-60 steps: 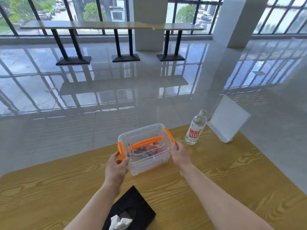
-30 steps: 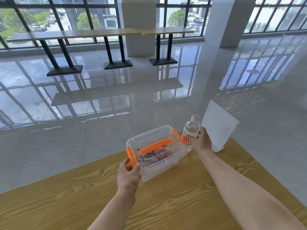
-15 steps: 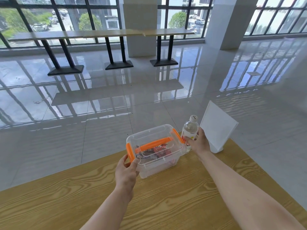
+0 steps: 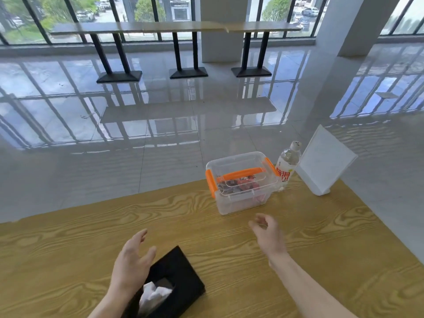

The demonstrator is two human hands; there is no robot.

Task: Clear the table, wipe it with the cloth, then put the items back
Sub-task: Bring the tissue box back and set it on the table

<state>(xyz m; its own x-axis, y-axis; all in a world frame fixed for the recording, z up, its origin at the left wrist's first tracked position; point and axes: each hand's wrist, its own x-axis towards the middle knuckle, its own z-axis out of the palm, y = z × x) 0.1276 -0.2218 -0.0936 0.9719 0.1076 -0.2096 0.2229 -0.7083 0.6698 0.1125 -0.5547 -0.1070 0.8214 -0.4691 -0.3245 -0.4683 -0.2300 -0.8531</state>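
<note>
Black tissue box (image 4: 176,281), orange-handled clear container (image 4: 241,182)

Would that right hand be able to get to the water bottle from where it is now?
Probably yes. The right hand hovers open and empty over the table, near the clear box. The water bottle stands just past the box's right end, beside the white stand, and its near side looks mostly uncovered.

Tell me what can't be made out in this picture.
Head view:
- clear box contents: blurred through the plastic, only red and dark shapes.
- bottle label: print too small to read.
- tissue box: near end cut by the bottom edge, left hand overlapping it.
- cloth: not in view.
</note>
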